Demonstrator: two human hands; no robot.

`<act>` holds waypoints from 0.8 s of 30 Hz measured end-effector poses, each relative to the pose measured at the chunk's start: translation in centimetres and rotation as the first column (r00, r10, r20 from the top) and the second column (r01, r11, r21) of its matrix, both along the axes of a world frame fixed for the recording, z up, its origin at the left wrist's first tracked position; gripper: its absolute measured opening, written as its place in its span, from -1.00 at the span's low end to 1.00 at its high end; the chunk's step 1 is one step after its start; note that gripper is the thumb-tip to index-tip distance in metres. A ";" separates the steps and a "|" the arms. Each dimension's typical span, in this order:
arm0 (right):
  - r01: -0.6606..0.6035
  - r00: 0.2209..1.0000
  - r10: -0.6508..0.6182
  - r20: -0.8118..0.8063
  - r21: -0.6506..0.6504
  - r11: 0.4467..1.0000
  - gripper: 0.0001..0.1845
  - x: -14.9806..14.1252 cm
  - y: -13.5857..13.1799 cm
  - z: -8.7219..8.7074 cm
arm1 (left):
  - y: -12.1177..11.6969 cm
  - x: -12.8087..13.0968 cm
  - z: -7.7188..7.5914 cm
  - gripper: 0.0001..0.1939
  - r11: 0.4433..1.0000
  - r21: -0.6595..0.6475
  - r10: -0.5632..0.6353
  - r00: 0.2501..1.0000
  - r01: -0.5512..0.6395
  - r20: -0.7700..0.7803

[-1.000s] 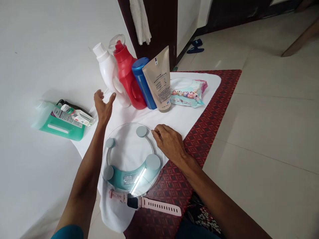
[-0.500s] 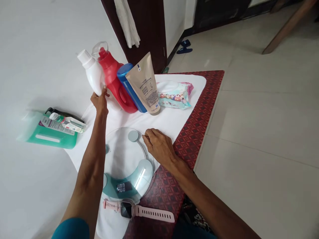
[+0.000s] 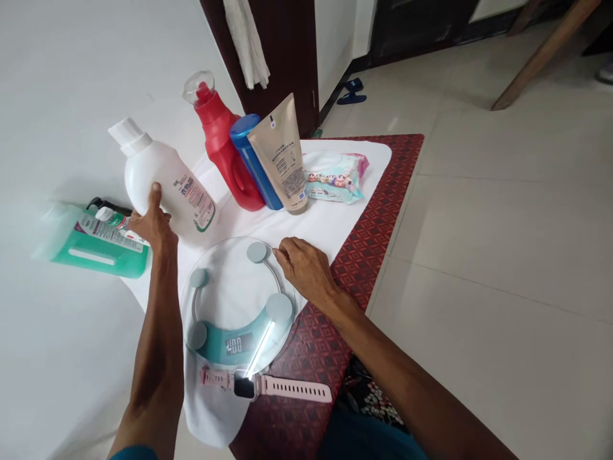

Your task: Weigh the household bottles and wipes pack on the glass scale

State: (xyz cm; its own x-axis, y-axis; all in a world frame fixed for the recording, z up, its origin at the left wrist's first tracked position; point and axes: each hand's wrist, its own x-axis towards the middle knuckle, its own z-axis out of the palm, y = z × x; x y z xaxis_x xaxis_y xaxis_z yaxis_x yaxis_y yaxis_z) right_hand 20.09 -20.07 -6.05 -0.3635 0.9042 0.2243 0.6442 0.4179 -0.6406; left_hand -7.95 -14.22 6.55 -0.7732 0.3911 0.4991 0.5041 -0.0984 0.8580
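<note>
My left hand [image 3: 154, 220] grips a white plastic bottle [image 3: 165, 176] with a white cap and a printed label, tilted to the left above the white cloth. Beside the right rim of a round glass scale [image 3: 230, 287] rests my right hand [image 3: 306, 265], its fingers curled together; whether anything is inside them is hidden. The scale's lit display [image 3: 239, 345] faces me. A smartwatch with a pink strap [image 3: 292, 388] lies at the scale's near edge.
Behind the scale stand a red bottle [image 3: 225, 153], a blue bottle [image 3: 256, 166], a beige tube [image 3: 282, 156] and a wipes pack [image 3: 335, 179]. At left are a green jug [image 3: 96, 249] and a small clear bottle [image 3: 115, 220]. The red patterned table edge [image 3: 383, 211] runs along the right.
My left hand has brought the white bottle left and nearer, away from the red bottle, and its label now shows. My right hand stays beside the scale.
</note>
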 end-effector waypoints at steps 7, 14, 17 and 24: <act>0.010 0.999 -0.010 -0.037 0.018 1.000 -0.79 -0.3 0.2 -0.6 | -11.2 0.4 2.9 -0.59 0.981 0.190 -0.017 0.998 0.028 -0.056; 0.036 0.995 -0.030 -0.098 0.059 0.998 -0.71 -0.4 0.6 -1.7 | -19.2 4.6 1.4 -0.37 0.971 0.130 -0.206 0.977 0.198 0.048; 0.037 0.992 -0.029 -0.122 0.064 0.997 -0.70 -0.3 0.7 -1.8 | -20.1 6.5 0.3 -0.37 0.968 0.114 -0.234 0.970 0.225 0.070; 0.054 0.984 -0.045 -0.172 0.048 0.997 -0.69 -0.5 0.7 -2.1 | -20.1 10.0 -0.7 -0.46 0.991 -0.007 -0.134 0.989 0.135 0.066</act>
